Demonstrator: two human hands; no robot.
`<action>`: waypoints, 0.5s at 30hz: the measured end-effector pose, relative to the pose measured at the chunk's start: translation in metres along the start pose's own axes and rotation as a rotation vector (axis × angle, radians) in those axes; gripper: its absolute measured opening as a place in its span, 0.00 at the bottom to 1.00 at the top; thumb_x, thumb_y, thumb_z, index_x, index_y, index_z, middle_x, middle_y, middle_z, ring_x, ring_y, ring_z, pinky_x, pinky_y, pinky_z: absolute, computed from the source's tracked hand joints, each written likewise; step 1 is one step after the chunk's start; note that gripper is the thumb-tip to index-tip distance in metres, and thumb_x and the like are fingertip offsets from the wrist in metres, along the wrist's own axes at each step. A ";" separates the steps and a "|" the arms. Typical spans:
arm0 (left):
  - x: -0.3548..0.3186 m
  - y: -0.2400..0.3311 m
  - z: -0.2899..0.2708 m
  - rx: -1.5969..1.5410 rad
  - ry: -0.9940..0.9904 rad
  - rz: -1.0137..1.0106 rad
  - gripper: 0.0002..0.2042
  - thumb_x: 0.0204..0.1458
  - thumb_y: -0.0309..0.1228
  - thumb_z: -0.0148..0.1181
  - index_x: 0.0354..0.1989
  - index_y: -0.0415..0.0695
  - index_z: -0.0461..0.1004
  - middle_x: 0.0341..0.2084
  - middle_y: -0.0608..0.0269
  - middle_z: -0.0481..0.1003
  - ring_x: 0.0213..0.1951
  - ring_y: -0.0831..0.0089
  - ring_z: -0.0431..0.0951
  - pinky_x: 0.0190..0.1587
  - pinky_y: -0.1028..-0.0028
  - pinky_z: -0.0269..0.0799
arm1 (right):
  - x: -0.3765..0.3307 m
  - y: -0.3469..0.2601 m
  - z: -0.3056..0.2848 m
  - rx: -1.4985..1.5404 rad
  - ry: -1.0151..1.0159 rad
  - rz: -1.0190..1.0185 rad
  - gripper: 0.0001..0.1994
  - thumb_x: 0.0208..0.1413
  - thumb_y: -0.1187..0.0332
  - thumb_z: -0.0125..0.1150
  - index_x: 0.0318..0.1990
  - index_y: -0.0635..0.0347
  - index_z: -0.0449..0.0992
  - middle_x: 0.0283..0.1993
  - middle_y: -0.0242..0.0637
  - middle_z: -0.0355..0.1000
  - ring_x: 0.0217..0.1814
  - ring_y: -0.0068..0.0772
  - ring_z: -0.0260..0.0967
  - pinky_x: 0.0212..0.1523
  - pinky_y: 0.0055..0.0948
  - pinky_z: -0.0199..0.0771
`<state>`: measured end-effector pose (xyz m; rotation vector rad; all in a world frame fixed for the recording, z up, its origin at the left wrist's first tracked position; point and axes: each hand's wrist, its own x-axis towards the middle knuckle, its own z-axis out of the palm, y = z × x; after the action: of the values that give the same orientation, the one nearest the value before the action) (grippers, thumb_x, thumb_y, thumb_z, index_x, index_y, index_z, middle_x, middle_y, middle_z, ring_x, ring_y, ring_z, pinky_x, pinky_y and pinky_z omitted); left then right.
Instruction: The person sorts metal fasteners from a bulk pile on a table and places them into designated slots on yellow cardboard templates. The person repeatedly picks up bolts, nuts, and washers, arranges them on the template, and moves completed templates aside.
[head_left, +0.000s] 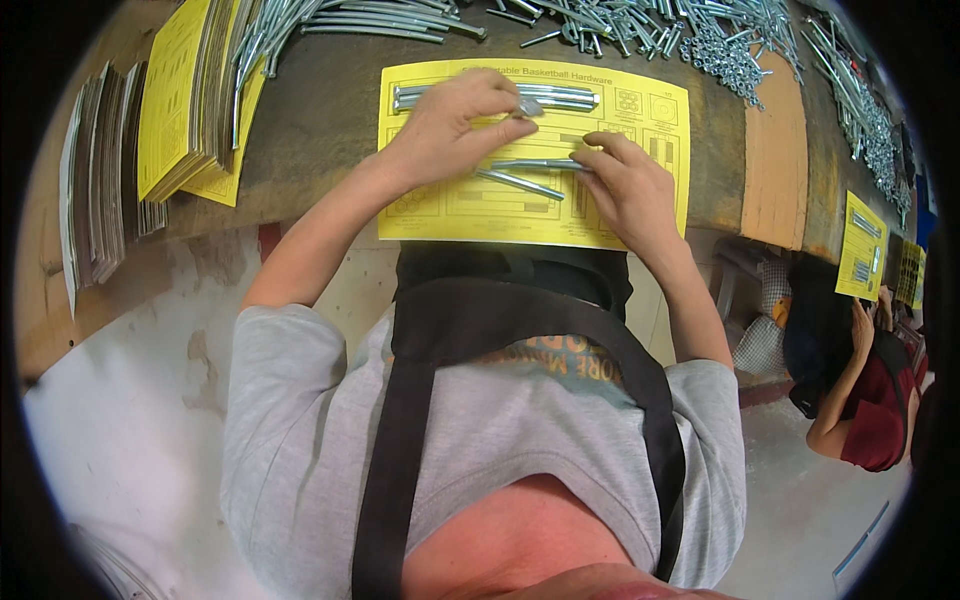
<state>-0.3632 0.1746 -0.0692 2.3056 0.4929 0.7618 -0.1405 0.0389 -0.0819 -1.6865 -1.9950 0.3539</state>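
At the far left, a stack of yellow cards [185, 95] and a pile of grey sheets [95, 185] sit on the wooden bench [330, 120], with long bolts [340, 20] lying across the stack's top edge. In the middle lies a single yellow card [440, 215], printed with outlines of parts. The left hand [455, 125] rests on it, thumb and forefinger pinched narrow on a small metal piece [530, 107], right beside a bundle of long bolts [560, 96] laid in the card's upper row. Just to the right, the right hand [630, 190] holds the end of a bolt [535, 163] with its fingertips closed on it; another bolt [520, 184] lies slanted just below, on the card.

These bolts look stiff, smooth and fairly heavy for their size; being round, they would likely roll, so a grip near one end or mid-shaft seems surest. The small piece is light and easy to drop.

No bins are in view: loose bolts and screws [700, 40] lie heaped on the bench top at the upper right. Farther right, another person [860, 390] holds a yellow card [862, 245].
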 end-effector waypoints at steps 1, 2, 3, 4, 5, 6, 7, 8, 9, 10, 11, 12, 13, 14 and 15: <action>-0.006 -0.001 -0.002 -0.026 0.000 -0.107 0.10 0.56 0.28 0.61 0.45 0.40 0.81 0.32 0.60 0.78 0.32 0.72 0.77 0.37 0.72 0.71 | -0.006 -0.003 0.001 -0.001 0.009 -0.057 0.10 0.49 0.68 0.67 0.40 0.51 0.81 0.49 0.36 0.75 0.45 0.41 0.74 0.43 0.37 0.75; -0.012 -0.002 -0.002 -0.044 -0.020 -0.223 0.10 0.56 0.28 0.62 0.45 0.40 0.81 0.33 0.60 0.79 0.33 0.72 0.77 0.39 0.72 0.72 | -0.013 -0.006 0.002 -0.003 0.021 -0.110 0.10 0.48 0.68 0.67 0.40 0.51 0.81 0.49 0.36 0.74 0.46 0.41 0.73 0.44 0.37 0.75; -0.017 -0.003 -0.001 -0.070 -0.012 -0.292 0.10 0.56 0.28 0.62 0.45 0.40 0.81 0.34 0.59 0.79 0.34 0.73 0.78 0.40 0.73 0.72 | -0.020 -0.009 0.004 -0.006 0.027 -0.154 0.11 0.47 0.69 0.68 0.40 0.50 0.81 0.49 0.36 0.74 0.48 0.41 0.72 0.45 0.37 0.75; -0.021 -0.004 0.005 -0.165 0.016 -0.334 0.10 0.55 0.26 0.62 0.45 0.40 0.81 0.37 0.59 0.81 0.37 0.72 0.79 0.40 0.73 0.72 | -0.026 -0.016 0.011 -0.018 0.051 -0.169 0.12 0.44 0.69 0.69 0.39 0.51 0.81 0.50 0.38 0.73 0.49 0.43 0.71 0.46 0.38 0.73; -0.026 -0.006 0.010 -0.172 0.000 -0.340 0.10 0.55 0.25 0.62 0.44 0.40 0.81 0.37 0.58 0.81 0.37 0.71 0.79 0.40 0.72 0.73 | -0.030 -0.021 0.019 -0.035 0.089 -0.153 0.12 0.44 0.68 0.69 0.40 0.52 0.81 0.50 0.39 0.73 0.49 0.44 0.71 0.46 0.38 0.73; -0.032 -0.007 0.014 -0.179 -0.011 -0.337 0.09 0.54 0.24 0.62 0.43 0.40 0.80 0.38 0.58 0.81 0.37 0.69 0.80 0.40 0.72 0.73 | -0.035 -0.027 0.025 -0.059 0.123 -0.140 0.13 0.43 0.68 0.70 0.40 0.53 0.81 0.50 0.40 0.73 0.49 0.44 0.71 0.46 0.38 0.73; -0.034 -0.012 0.019 -0.197 0.016 -0.254 0.09 0.54 0.23 0.62 0.43 0.39 0.80 0.38 0.57 0.81 0.38 0.68 0.80 0.40 0.71 0.74 | -0.034 -0.027 0.029 -0.098 0.183 -0.118 0.14 0.43 0.67 0.70 0.40 0.54 0.80 0.49 0.40 0.72 0.48 0.44 0.71 0.46 0.38 0.73; -0.037 -0.015 0.023 -0.103 -0.015 -0.227 0.08 0.53 0.23 0.62 0.41 0.39 0.80 0.37 0.56 0.80 0.39 0.64 0.80 0.41 0.70 0.74 | -0.031 -0.025 0.031 -0.092 0.189 -0.138 0.15 0.43 0.66 0.71 0.41 0.55 0.80 0.48 0.41 0.73 0.48 0.44 0.71 0.45 0.38 0.72; -0.040 -0.018 0.025 -0.015 -0.038 -0.173 0.07 0.52 0.23 0.62 0.39 0.39 0.80 0.37 0.55 0.80 0.39 0.61 0.80 0.42 0.69 0.75 | -0.027 -0.020 0.029 -0.072 0.225 -0.163 0.17 0.42 0.66 0.71 0.42 0.55 0.79 0.48 0.41 0.73 0.47 0.44 0.71 0.45 0.38 0.72; -0.040 -0.022 0.027 -0.007 -0.002 -0.102 0.07 0.51 0.23 0.62 0.38 0.39 0.79 0.35 0.55 0.80 0.39 0.59 0.80 0.42 0.67 0.75 | -0.019 -0.010 0.022 -0.038 0.246 -0.144 0.17 0.43 0.65 0.71 0.42 0.54 0.78 0.43 0.41 0.74 0.44 0.44 0.72 0.44 0.38 0.73; -0.043 -0.023 0.027 0.007 0.001 -0.072 0.06 0.51 0.24 0.62 0.37 0.40 0.79 0.33 0.56 0.79 0.38 0.57 0.79 0.41 0.65 0.75 | -0.004 0.006 0.015 -0.058 0.336 -0.071 0.14 0.46 0.65 0.70 0.41 0.55 0.78 0.39 0.40 0.75 0.41 0.44 0.74 0.39 0.38 0.74; -0.043 -0.023 0.027 0.006 0.004 -0.039 0.06 0.51 0.25 0.62 0.37 0.41 0.78 0.32 0.57 0.79 0.37 0.55 0.78 0.41 0.63 0.74 | 0.012 0.031 -0.003 -0.120 0.399 0.054 0.12 0.48 0.66 0.69 0.40 0.55 0.78 0.36 0.40 0.76 0.37 0.44 0.75 0.35 0.39 0.75; -0.045 -0.023 0.027 0.021 -0.023 -0.077 0.07 0.51 0.26 0.62 0.39 0.41 0.78 0.33 0.57 0.78 0.39 0.55 0.77 0.42 0.63 0.74 | 0.041 0.061 -0.020 -0.167 0.456 0.098 0.09 0.51 0.65 0.66 0.38 0.57 0.79 0.36 0.40 0.76 0.35 0.44 0.76 0.33 0.39 0.74; -0.046 -0.021 0.027 0.019 -0.044 -0.098 0.09 0.50 0.26 0.63 0.41 0.41 0.78 0.34 0.56 0.78 0.40 0.55 0.77 0.43 0.63 0.74 | 0.066 0.086 -0.031 -0.205 0.476 0.156 0.08 0.55 0.63 0.63 0.37 0.56 0.79 0.34 0.40 0.76 0.33 0.44 0.76 0.32 0.39 0.74; -0.048 -0.019 0.027 0.017 -0.065 -0.123 0.11 0.50 0.27 0.63 0.43 0.41 0.78 0.35 0.56 0.78 0.42 0.55 0.76 0.44 0.63 0.73 | 0.093 0.111 -0.039 -0.317 0.457 0.240 0.09 0.57 0.60 0.59 0.36 0.55 0.80 0.32 0.41 0.77 0.35 0.46 0.76 0.34 0.41 0.74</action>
<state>-0.3850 0.1505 -0.1177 2.2838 0.6072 0.6230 -0.0363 0.1466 -0.0856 -1.9894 -1.5734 -0.2663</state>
